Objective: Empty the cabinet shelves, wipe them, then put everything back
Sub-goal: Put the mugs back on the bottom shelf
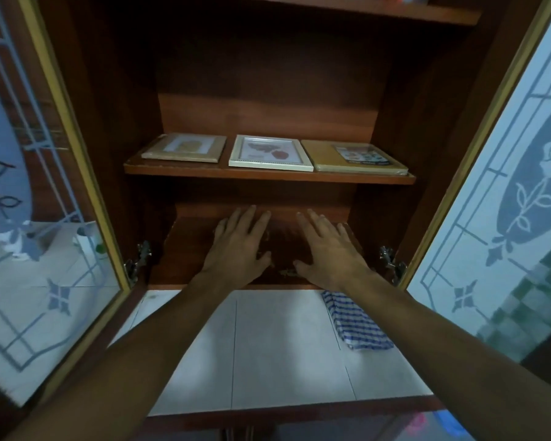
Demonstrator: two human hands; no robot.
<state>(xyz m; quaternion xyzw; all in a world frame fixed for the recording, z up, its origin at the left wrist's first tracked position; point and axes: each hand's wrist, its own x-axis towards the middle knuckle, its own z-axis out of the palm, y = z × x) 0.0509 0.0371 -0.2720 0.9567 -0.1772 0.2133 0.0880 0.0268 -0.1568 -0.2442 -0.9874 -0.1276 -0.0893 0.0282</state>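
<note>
Here, palms down on the bottom shelf [185, 253], left grip [236, 246] and right grip [330, 251]: both splayed wide, fingers [261, 223] straight, holding nothing.

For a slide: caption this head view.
Left hand and right hand flat on the lower shelf; frames and a board above; checked cloth on counter.
</note>
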